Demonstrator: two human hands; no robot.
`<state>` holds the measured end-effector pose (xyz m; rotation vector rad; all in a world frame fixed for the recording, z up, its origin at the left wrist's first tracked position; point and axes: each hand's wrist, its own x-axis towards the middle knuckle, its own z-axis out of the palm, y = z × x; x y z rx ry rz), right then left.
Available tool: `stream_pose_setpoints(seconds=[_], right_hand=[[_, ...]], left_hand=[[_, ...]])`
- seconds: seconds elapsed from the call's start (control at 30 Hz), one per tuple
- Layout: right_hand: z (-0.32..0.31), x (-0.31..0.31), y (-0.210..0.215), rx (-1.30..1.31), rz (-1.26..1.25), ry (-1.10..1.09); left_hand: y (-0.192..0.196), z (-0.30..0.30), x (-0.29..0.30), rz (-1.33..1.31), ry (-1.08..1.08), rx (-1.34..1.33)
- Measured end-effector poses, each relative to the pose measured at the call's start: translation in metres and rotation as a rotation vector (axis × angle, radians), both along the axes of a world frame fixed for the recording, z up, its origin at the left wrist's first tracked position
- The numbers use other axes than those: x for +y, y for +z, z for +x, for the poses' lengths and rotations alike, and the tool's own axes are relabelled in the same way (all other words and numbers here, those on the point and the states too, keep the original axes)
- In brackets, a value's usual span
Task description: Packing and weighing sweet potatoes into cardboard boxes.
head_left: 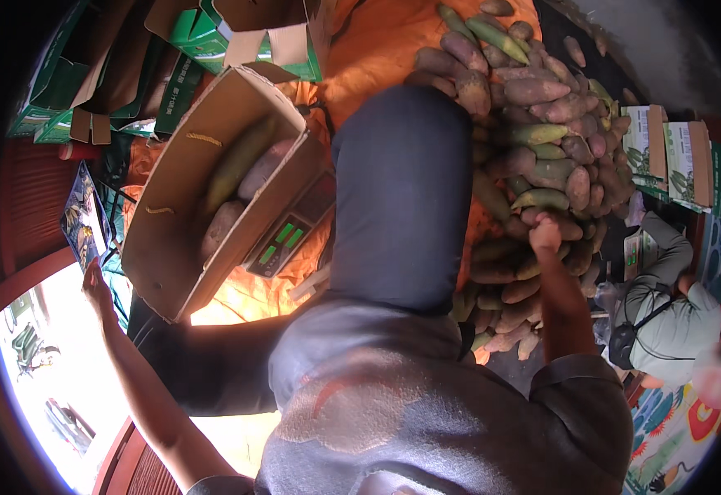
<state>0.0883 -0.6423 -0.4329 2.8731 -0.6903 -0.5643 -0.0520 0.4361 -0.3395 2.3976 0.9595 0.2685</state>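
Note:
My right hand (pixel 545 235) reaches into a large pile of long, thick vegetables (pixel 551 175), reddish-brown and yellow-green. Its fingers are curled on a reddish-brown vegetable (pixel 533 216) at the pile's near side; the hand hides part of it. Out to the far left, my left hand (pixel 96 285) is raised with its fingers extended and slightly bent. Their tips are close to the lower corner of a dark, patterned flat item (pixel 86 214); whether they touch I cannot tell. Between my left hand and my knee, an open cardboard box (pixel 166 181) is tilted and holds several of the vegetables (pixel 241 165).
A digital scale (pixel 282 243) with a green display sits beside the box. Green cartons (pixel 187 33) stand at the back left, more cartons (pixel 688 161) at the right. An orange sheet (pixel 368 41) covers the floor. Another person (pixel 669 305) crouches at the right.

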Motion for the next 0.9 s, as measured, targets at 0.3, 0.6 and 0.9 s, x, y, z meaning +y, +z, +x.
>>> stream_pose_setpoints(seconds=[0.3,0.6,0.9], right_hand=[[-0.07,-0.021,0.006,0.77,-0.171,0.911],[-0.086,-0.023,-0.008,0.442,-0.146,1.027],[0.009,-0.017,0.002,-0.013,0.342,0.271]], left_hand=[[0.001,-0.028,0.021,-0.004,0.086,0.013],[0.006,-0.012,0.001,0.041,0.125,0.042],[0.06,0.031,-0.055,-0.348,0.226,-0.127]])
